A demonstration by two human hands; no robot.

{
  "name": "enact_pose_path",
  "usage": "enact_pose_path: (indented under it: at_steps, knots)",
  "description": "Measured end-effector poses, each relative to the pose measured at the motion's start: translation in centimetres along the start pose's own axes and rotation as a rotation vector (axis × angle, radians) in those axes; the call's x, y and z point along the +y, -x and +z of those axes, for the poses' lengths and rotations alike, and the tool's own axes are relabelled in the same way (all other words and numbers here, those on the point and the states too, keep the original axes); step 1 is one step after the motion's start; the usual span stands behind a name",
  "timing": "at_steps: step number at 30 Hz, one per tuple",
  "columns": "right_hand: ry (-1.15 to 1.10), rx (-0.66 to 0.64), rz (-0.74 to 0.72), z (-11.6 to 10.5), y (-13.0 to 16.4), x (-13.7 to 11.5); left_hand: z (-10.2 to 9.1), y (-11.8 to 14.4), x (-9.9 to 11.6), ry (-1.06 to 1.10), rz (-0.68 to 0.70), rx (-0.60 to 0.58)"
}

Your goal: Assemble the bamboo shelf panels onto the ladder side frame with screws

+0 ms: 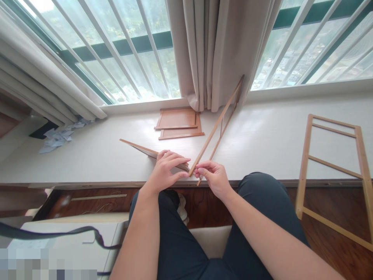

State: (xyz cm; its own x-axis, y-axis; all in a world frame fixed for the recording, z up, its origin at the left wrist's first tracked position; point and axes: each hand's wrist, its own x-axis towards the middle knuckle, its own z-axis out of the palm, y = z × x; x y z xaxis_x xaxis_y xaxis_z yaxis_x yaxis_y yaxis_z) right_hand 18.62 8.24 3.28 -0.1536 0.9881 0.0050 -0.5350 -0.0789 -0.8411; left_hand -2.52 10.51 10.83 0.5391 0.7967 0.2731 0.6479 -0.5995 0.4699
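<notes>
A view from a head-worn camera looks down over a person's two bare forearms and dark trousers toward a wide white window ledge.

The left hand (167,171) lies palm down, fingers curled over the near end of a thin wooden panel (140,148) that lies flat on the ledge (262,136) and runs away to the left. The right hand (212,177) sits just beside it, thumb and fingertips pinched on the lower end of a narrow wooden frame (217,124). This frame is made of two long slats joined by short rungs. It slants from the hands up and to the right, and its far end leans against the beige curtain (215,50) at the back of the ledge. The two hands nearly touch at the front edge of the ledge, where the panel end and frame end meet.

Behind the hands, near the curtain, two flat brown boards (179,122) lie stacked on the ledge. At the far left of the ledge lies a heap of crumpled white scraps (60,136). To the right, a larger ladder-like frame (332,171) of pale slats stands well apart from the hands, propped against the ledge with its foot on the dark wooden floor (335,249). Above, white window bars cross bright glass.
</notes>
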Motion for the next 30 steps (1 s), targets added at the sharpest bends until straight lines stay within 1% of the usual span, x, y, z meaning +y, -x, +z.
enact_pose_path:
  at_steps: [7,14,19,21,25,30]
  knots:
    - [0.077,0.022,-0.005,0.1,0.1,-0.3,0.4,-0.1,0.0,-0.018,-0.012,0.034]
    - [0.187,0.087,-0.015,-0.1,-0.3,-0.3,0.5,-0.1,0.0,-0.011,-0.022,0.043]
    - [0.222,0.135,-0.039,-0.4,-0.8,-0.1,0.7,-0.1,0.0,-0.005,-0.018,0.053]
    - [0.205,0.097,0.014,-0.4,-0.8,-0.3,0.7,-0.1,0.0,-0.002,-0.018,0.055]
    - [0.181,-0.042,0.117,-0.2,-0.9,-0.8,0.6,0.0,-0.3,0.012,-0.011,0.055]
    - [0.131,-0.087,0.141,-0.4,-1.2,-0.8,0.5,0.0,-0.8,0.019,0.008,0.077]
